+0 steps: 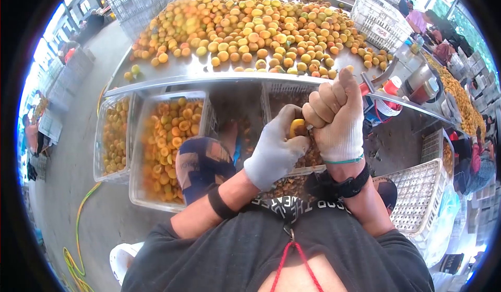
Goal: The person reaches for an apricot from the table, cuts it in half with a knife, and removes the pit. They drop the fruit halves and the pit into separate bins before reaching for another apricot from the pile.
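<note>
A: Shirt (pixel 235 250) is sitting below the grip; hands?
B: Left hand (pixel 274 153) is clasping the apricot (pixel 298 128); right hand (pixel 334 119) is fisting against it, contents unclear; fruit is probably bruising easily; flanks are offering hold.

**Bright Daylight, Hard Fisheye Bend**

We see strong daylight pouring in from the open sides at upper left and right, where the background burns out to white. The steel table (pixel 172 80) glares along its front edge; the apricot pile (pixel 250 25) is evenly lit. Beneath, the crate (pixel 172 94) sits in softer shade. The left hand (pixel 274 153), the right hand (pixel 336 119) and the apricot (pixel 298 127) between them look sharp. Lines curve hard toward the rim, ringed by a black border.
</note>
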### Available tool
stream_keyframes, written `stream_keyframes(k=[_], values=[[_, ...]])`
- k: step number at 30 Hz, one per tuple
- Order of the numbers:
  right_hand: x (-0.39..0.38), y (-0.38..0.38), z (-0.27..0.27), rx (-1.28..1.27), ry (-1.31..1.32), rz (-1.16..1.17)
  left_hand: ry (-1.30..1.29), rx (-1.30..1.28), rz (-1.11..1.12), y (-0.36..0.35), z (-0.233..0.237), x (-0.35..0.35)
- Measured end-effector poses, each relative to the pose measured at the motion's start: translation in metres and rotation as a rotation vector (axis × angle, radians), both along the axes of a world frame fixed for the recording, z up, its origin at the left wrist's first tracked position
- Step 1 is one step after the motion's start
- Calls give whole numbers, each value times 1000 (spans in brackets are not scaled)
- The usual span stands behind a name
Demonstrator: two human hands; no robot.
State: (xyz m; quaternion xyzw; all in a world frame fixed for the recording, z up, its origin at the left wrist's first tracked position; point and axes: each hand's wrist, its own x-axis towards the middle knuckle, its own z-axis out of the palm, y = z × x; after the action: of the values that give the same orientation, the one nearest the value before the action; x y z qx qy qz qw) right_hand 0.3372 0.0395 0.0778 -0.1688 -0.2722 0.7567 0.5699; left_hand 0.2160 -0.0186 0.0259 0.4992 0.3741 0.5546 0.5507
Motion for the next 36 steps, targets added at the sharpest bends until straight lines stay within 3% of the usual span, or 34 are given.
stream_keyframes(k=[2,4,5,6,8,9,10,12,13,16,18,20,22,23,24,27,28,29,31,32,34,35,36], values=[[3,7,-8,-24,-11,-35,559,260,193,10,-2,4],[0,7,-14,-346,53,-17,807,397,257,37,-29,3],[3,7,-23,-177,17,21,869,334,238,41,-28,4],[12,15,-23,-167,25,0,869,353,221,52,-29,6],[26,28,-17,-122,-18,-300,848,303,230,65,-34,3],[34,34,-15,18,-149,-440,590,-7,81,69,-32,-5],[48,38,-16,73,-186,-464,595,-4,78,66,-24,-10],[64,41,-24,176,-248,-526,-57,-197,-190,59,-12,-16],[63,38,-22,175,-244,-528,-120,-128,-204,54,-10,-15],[54,15,-5,156,-893,-409,-167,-144,-220,36,2,-17],[45,-1,-10,405,-993,-209,-181,-145,-203,29,2,-17],[38,-11,-11,454,-1079,-101,-190,-135,-190,20,11,-22],[37,-12,-11,414,-1004,-103,-168,-187,-235,9,28,-40],[40,-9,-12,295,-960,-104,-185,-149,-147,3,30,-44],[42,-6,-13,178,-913,-107,-113,-163,-167,-4,38,-60],[58,3,-11,308,-920,-307,331,-65,186,-15,32,-119],[69,9,-7,361,-999,-395,601,-48,307,-18,19,-158],[84,15,-3,321,-1044,-415,1032,202,472,-19,-9,-212],[107,38,-1,373,-1171,-580,1277,-135,590,-41,25,-244],[117,52,1,379,-1221,-612,1378,-89,729,-45,34,-252],[123,81,7,363,-1329,-637,772,117,787,-29,32,-259],[126,101,0,375,-1356,-612,765,107,789,-18,40,-240],[125,120,-9,377,-1364,-607,588,59,747,-6,54,-201]])
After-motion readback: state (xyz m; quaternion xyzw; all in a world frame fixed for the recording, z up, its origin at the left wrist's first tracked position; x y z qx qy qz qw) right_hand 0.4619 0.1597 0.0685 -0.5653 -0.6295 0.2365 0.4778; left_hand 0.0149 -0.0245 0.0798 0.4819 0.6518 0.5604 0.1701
